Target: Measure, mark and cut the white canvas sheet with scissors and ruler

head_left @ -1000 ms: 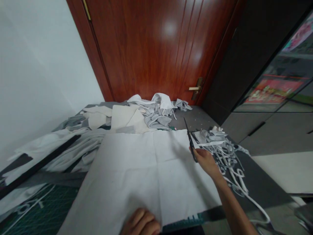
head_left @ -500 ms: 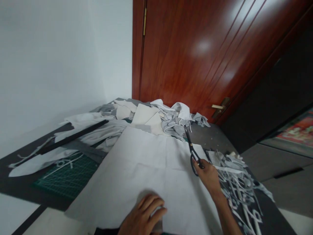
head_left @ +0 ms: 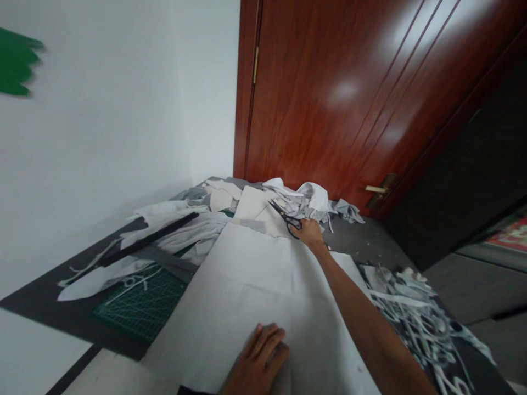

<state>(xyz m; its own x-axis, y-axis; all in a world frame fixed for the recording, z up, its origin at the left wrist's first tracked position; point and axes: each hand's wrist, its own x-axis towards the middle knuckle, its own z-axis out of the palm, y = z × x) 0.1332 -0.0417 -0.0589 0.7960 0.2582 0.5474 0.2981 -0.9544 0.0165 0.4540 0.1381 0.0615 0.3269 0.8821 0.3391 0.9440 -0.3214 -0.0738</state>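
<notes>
A large white cloth (head_left: 247, 274) with fold creases is spread over the dark table and hangs past its near edge. My left hand (head_left: 261, 359) lies on the cloth near the bottom of the view, fingers stretched out and holding nothing. My right hand (head_left: 308, 231) reaches to the cloth's far edge, its fingers closed on the handles of black scissors (head_left: 284, 218). The scissor blades point away and to the left, over pale fabric pieces (head_left: 251, 204). My right forearm crosses above the cloth's right side.
Grey and white fabric scraps (head_left: 315, 196) are heaped at the back by the wooden door (head_left: 313, 99). At left lie a green cutting mat (head_left: 144, 307), a long black bar (head_left: 152, 238) and more cloth. A tangle of fabric strips (head_left: 424, 323) covers the right side.
My right hand has carried the scissors forward and left, from the cloth's right side to its far edge. My left hand stays on the cloth. The camera view has shifted left and up.
</notes>
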